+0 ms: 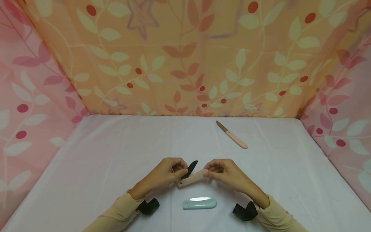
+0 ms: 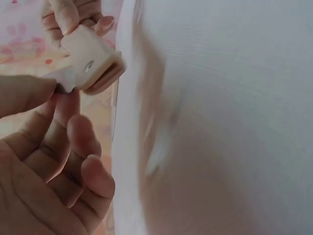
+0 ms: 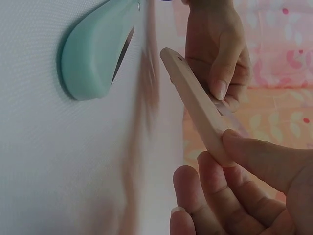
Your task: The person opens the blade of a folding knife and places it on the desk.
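First, in the head view, a person's two hands hold a pale folding knife (image 1: pixel 193 179) near the front middle of the table (image 1: pixel 116 151), which is covered in smooth white cloth with soft creases. The left hand (image 1: pixel 169 169) pinches the dark, pointy blade (image 1: pixel 192 167), which sticks out at a slant from the handle. The right hand (image 1: pixel 224 170) pinches the other end of the handle, which is long and a bit bent. Just below them lies a mint green knife (image 1: pixel 200 203), folded up, with a strip of shiny metal showing and one rounded end. Farther back, to the right, a thin knife (image 1: pixel 232 135) lies open on the cloth, with a pale, round-ended handle. Behind it hangs an orange curtain (image 1: pixel 162 54) with leaves and red dots. Next, in the left wrist view, the left thumb and a fingertip squeeze the flat blade, and the other fingers are bent and hold nothing. The handle has a shiny round pin (image 2: pixel 89 66) and a deep slot in its end. Last, in the right wrist view, the right thumb and fingers grip the handle's smooth, rounded tip, up off the cloth. The green knife looks smooth and chubby, with a dark slit.
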{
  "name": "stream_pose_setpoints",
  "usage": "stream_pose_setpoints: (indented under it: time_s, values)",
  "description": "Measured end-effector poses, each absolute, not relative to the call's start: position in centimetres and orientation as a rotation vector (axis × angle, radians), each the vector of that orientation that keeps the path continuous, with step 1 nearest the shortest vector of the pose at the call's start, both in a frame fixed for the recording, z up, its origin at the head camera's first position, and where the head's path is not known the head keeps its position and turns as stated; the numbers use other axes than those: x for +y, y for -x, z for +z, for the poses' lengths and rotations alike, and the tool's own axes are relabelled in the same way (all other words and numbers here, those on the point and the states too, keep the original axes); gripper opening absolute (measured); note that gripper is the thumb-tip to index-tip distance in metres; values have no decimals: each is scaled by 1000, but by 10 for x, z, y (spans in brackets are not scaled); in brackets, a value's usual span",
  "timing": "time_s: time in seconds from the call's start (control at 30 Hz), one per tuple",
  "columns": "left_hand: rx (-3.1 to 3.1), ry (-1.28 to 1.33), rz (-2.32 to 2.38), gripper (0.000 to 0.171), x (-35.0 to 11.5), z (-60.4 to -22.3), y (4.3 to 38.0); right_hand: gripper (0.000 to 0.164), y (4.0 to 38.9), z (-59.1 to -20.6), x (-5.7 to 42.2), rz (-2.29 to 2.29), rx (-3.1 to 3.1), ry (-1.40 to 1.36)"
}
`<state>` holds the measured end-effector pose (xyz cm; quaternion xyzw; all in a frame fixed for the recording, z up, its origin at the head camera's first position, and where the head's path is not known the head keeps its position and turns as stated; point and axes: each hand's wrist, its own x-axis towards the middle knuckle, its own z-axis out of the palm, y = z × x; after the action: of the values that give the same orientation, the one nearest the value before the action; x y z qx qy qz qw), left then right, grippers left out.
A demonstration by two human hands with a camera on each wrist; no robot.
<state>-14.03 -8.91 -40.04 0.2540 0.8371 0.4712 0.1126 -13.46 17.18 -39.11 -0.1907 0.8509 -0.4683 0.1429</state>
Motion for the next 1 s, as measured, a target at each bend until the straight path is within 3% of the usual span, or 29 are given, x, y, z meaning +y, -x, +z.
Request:
stream_pose_setpoints:
  time_s: [1.0]
  values:
    - [2390,-826,1456,20,-87,-395,137,31,125,-388,163,-1299,2455,708]
